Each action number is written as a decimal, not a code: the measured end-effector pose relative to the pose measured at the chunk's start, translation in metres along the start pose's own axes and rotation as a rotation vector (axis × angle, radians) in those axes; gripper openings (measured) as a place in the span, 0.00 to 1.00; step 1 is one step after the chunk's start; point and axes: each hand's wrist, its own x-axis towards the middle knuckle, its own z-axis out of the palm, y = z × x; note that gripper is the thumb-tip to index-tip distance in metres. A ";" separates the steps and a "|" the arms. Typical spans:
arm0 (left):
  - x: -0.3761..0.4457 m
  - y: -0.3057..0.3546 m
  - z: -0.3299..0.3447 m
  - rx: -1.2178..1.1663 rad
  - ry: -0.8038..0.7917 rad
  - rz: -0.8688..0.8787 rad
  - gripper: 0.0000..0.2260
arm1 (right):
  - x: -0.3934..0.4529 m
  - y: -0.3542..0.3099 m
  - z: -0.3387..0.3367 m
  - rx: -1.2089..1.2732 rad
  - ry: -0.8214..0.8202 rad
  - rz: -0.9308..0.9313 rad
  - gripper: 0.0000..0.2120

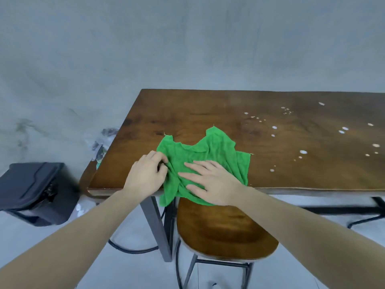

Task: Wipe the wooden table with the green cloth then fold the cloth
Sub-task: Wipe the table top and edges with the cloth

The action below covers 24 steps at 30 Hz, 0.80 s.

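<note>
The cloth (205, 161) is lying crumpled at the near edge of the worktop (208, 109), toward its left end, with its near hem hanging over the edge above a stool (225, 230). The left hand (145, 174) is pinching the cloth's left border with curled fingers; the right hand (212, 180) is pressing flat on the cloth, fingers straight and spread. White droplets (303, 152) are sitting well to the right of the cloth, apparently unwiped, so the wiping step is judged incomplete. Risk noted: with the hem overhanging, a pull toward the person could be dragging the whole cloth off the edge onto the stool or floor. Second risk: the cloth is bunched, so a sweep to the right may be smearing the spots rather than lifting them, or skipping the farthest ones near the right border of the view. Third: folding now, while creased, would likely be giving an uneven fold. A dark bin (35, 192) is standing on the floor, left of the worktop.
</note>
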 end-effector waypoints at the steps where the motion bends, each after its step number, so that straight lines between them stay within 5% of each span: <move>1: -0.001 0.004 0.001 0.005 -0.010 0.008 0.07 | -0.010 0.007 -0.002 -0.016 0.012 -0.017 0.24; 24: 0.071 0.046 0.049 0.067 -0.040 0.064 0.13 | -0.030 0.133 -0.019 -0.024 -0.153 -0.082 0.27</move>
